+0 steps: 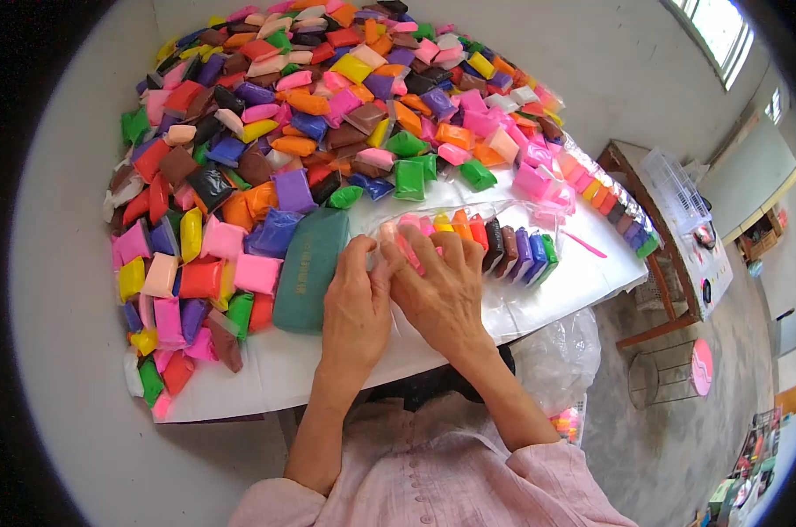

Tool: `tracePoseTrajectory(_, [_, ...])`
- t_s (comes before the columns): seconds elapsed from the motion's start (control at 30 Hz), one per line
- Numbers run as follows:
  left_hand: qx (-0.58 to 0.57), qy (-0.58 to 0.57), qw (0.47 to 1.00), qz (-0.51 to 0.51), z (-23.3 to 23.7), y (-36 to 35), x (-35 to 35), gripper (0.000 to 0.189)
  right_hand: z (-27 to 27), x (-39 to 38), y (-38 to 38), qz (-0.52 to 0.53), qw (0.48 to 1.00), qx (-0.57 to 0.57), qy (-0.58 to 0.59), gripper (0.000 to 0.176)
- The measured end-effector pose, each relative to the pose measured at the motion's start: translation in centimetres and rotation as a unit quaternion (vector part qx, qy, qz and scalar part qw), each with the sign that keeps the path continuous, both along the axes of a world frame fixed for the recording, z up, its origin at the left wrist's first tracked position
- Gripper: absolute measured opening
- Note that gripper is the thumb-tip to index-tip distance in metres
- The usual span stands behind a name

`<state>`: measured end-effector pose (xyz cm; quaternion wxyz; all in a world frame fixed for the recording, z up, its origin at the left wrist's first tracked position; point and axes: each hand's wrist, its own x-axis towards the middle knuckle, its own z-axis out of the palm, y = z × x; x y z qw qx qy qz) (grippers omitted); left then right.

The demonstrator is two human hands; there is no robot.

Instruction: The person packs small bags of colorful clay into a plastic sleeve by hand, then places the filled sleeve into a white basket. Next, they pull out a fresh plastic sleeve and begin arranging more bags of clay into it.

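A clear plastic bag (495,213) lies on the white-covered table, holding a row of small coloured packets (503,250) that runs from pink through yellow, orange, red and dark shades to green. At the bag's left end, my left hand (357,303) has its thumb and fingers pressed together on the plastic. My right hand (442,294) lies over the pink end of the row, fingers bent and closed on the same end of the bag. The fingertips of both hands nearly meet, and the plastic between them is partly hidden. Left of my left hand sits a dark green box (312,270) with faint lettering.
A large heap of coloured packets (310,105) covers the back and left of the table (240,386). Another packed row (609,198) lies at the right, near a pink stick (585,245). Beyond stand a wooden table (670,228) and a pink-topped stool (700,367). Clear plastic (560,356) hangs by the front edge.
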<state>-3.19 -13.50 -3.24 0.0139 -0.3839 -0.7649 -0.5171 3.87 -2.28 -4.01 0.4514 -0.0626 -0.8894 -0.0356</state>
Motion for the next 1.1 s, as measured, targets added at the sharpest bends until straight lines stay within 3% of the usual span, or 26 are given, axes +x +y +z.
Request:
tracePoseTrajectory(0.17, [0.046,0.185,0.976,0.103,-1.1,1.0,0.1,0.017,0.3,-0.4,-0.2,-0.021,0.998,0.019,-0.047,0.041])
tracePoseTrajectory(0.37, [0.052,0.155,0.984,0.073,-1.1,0.1,0.7,0.011,0.2,-1.1,-0.2,-0.067,0.993,0.049,-0.087,0.042])
tracePoseTrajectory(0.57, [0.073,0.128,0.986,0.076,-1.1,-0.1,1.1,0.011,0.5,-0.4,-0.4,-0.013,1.0,0.001,-0.02,0.038])
tracePoseTrajectory(0.77, [0.052,0.079,0.995,0.034,-0.8,-0.5,1.1,0.013,-1.0,-1.6,-0.8,-0.081,0.996,0.013,-0.033,0.037])
tracePoseTrajectory(0.87, [0.048,0.081,0.995,0.034,-0.7,-0.6,1.0,0.014,-0.2,-0.5,-0.6,-0.041,0.994,-0.043,-0.092,0.039])
tracePoseTrajectory(0.97, [0.078,0.102,0.991,0.022,-0.6,-0.6,0.7,0.01,-0.8,1.9,-0.6,0.011,1.0,-0.019,-0.012,0.038])
tracePoseTrajectory(1.1, [0.032,0.034,0.999,-0.009,0.3,-1.6,0.4,0.015,-0.7,6.4,-0.1,0.043,0.998,-0.037,-0.002,0.038])
